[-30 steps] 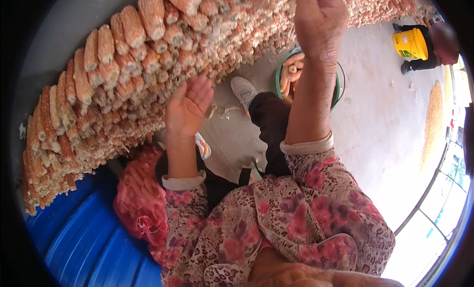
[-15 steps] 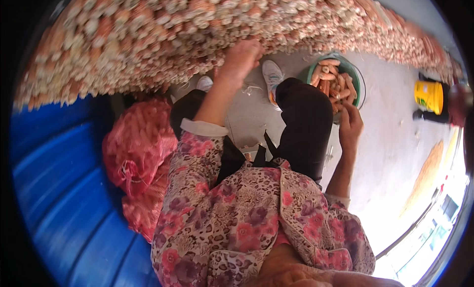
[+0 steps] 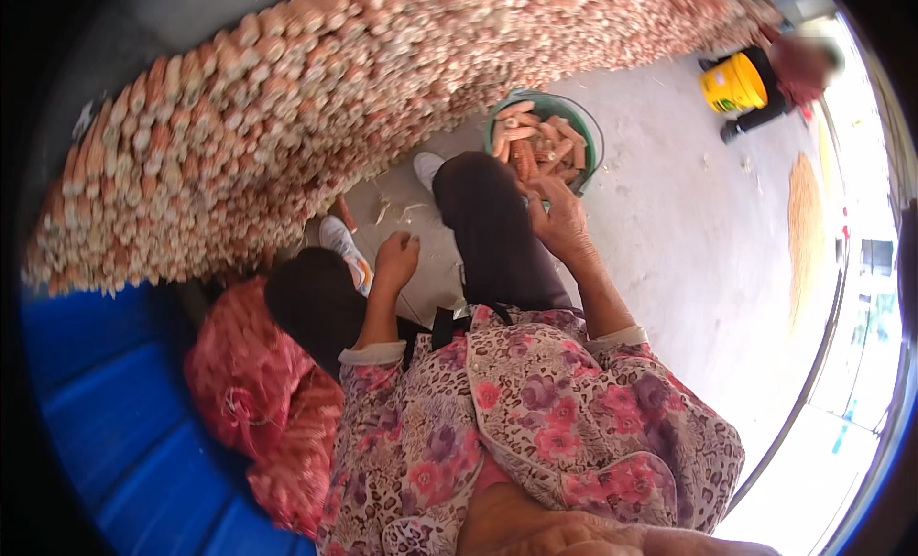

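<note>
Cob stack [image 3: 277, 121]: corn cobs piled in dense rows, pale ends mostly outward, sweeping from 9 to 1 o'clock of the view's centre.
Blue ribbed sheet [image 3: 124, 393]: at 8 o'clock, below the near end of the cob stack.
Red mesh sacking [image 3: 253, 350]: two bulging lumps at 8 o'clock, beside the blue ribbed sheet; a tied tuft shows; whether one sack or two cannot be told.
Left shoe [image 3: 342, 248]: white with orange trim, at 9 to 10 o'clock, on the floor [image 3: 660, 183].
Loose cob [image 3: 345, 214]: single, reddish, at 10 o'clock, near the foot of the cob stack.
Left hand [image 3: 397, 260]: at 9 o'clock, just beside the left shoe, well apart from the cob stack; grip loosely curled, nothing seen in it; whether fully closed cannot be told.
Right shoe [image 3: 427, 169]: white, between 11 and 12 o'clock, partly behind the dark trouser leg [image 3: 492, 231].
Green bucket [image 3: 590, 162]: at 1 o'clock, holding bucket cobs [image 3: 521, 135] lying at mixed angles.
Right hand [image 3: 559, 217]: at the bucket's 6 o'clock side, fingers bent toward its contents; whether the grip holds a cob cannot be told.
Yellow bucket [image 3: 734, 83]: at 2 o'clock, beside a co-worker [image 3: 801, 68] in dark red.
Grain spread [image 3: 803, 231]: tan strip at 3 o'clock.
</note>
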Motion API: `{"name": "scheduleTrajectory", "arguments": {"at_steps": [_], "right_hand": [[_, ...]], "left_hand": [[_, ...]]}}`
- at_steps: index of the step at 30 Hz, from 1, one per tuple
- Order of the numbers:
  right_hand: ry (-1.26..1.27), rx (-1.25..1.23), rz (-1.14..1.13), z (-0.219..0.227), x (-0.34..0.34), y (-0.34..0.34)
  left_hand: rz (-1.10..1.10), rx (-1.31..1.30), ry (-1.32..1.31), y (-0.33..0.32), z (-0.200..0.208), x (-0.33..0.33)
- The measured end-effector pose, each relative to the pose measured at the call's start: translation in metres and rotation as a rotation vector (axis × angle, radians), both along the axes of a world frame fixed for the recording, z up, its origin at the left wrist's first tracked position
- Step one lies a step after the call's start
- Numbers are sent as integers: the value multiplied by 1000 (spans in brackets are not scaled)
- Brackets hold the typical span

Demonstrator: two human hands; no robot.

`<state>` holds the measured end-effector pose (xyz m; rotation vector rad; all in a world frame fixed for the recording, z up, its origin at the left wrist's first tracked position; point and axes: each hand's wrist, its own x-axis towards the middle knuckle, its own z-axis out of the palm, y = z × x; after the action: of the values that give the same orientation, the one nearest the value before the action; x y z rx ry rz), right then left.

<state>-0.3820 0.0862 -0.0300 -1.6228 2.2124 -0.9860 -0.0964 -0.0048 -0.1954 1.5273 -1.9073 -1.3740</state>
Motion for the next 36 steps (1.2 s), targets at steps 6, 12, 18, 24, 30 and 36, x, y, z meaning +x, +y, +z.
{"name": "scheduleTrajectory", "arguments": {"at_steps": [6, 12, 18, 24, 30, 36], "right_hand": [[-6, 183, -229, -70, -52, 54], [-30, 292, -261, -132, -76, 47], [-54, 301, -198, -158, -95, -34], [71, 431, -263, -159, -133, -75], [85, 438, -417, -186, -193, -105], [327, 582, -308, -207, -192, -130]], "left_hand": [[254, -103, 239, 11, 56, 31], [452, -857, -428, 20, 170, 104], [422, -753, -779, 24, 140, 105], [444, -616, -705, 12, 137, 106], [368, -670, -746, -2, 130, 95], [355, -668, -756, -9, 136, 83]]}}
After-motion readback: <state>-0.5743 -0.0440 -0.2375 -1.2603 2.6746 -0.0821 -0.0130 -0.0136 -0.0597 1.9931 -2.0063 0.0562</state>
